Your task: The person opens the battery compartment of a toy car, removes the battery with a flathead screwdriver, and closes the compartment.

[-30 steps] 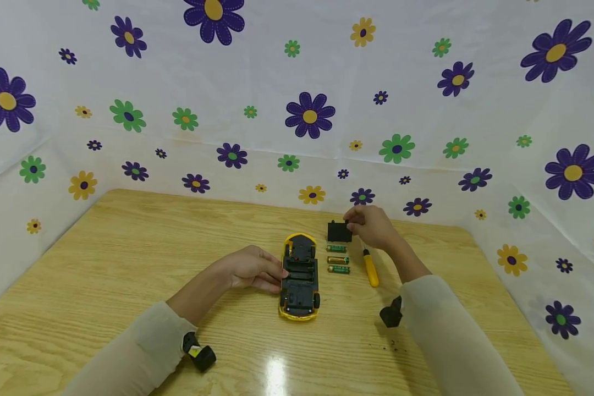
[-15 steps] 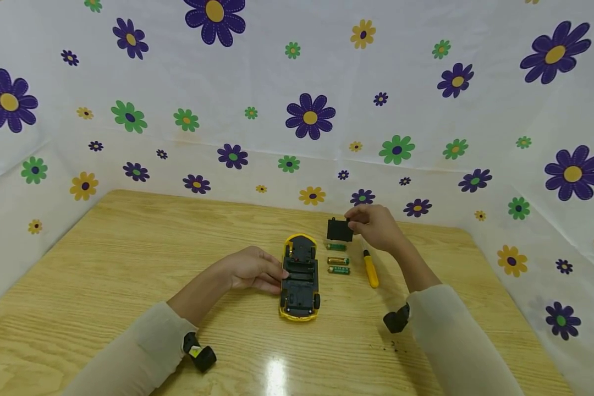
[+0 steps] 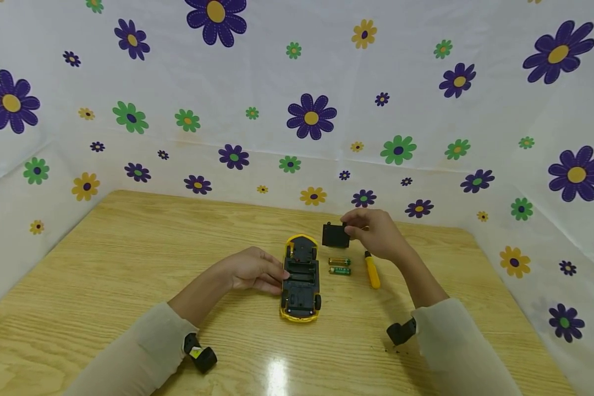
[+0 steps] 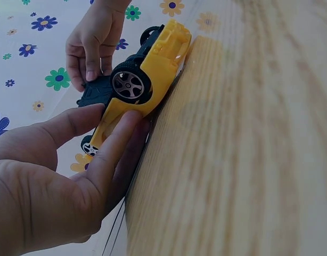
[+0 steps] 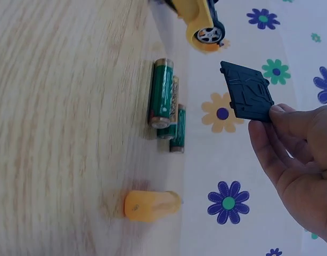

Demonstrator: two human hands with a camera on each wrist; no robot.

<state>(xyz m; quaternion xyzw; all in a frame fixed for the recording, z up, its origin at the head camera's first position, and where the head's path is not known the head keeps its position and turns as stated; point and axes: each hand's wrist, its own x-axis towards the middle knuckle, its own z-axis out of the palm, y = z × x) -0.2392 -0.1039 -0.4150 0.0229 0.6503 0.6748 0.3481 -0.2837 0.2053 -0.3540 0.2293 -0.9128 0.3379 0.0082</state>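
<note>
A yellow toy car [image 3: 300, 280] lies upside down on the table, its black underside up and its battery compartment uncovered. My left hand [image 3: 256, 270] grips the car's left side, thumb at the underside's edge and fingers against the yellow body [image 4: 160, 69]. Between thumb and fingertips, my right hand [image 3: 376, 233] pinches the corner of a black battery cover [image 3: 335, 235], held above the table beyond the batteries. The cover's moulded face [image 5: 247, 92] shows in the right wrist view. Three batteries [image 5: 162, 93] lie beside the car; in the head view the cover hides the farthest one.
To the right of the batteries lies a screwdriver with a yellow handle [image 3: 373, 272]. Small dark specks are on the wooden table [image 3: 128, 264] near the right sleeve. A flower-patterned cloth [image 3: 257, 82] stands behind and at both sides.
My right hand has lifted the battery cover slightly, then brought it left and nearer, so it now covers one battery from the head view. The left hand and toy car stay put.
</note>
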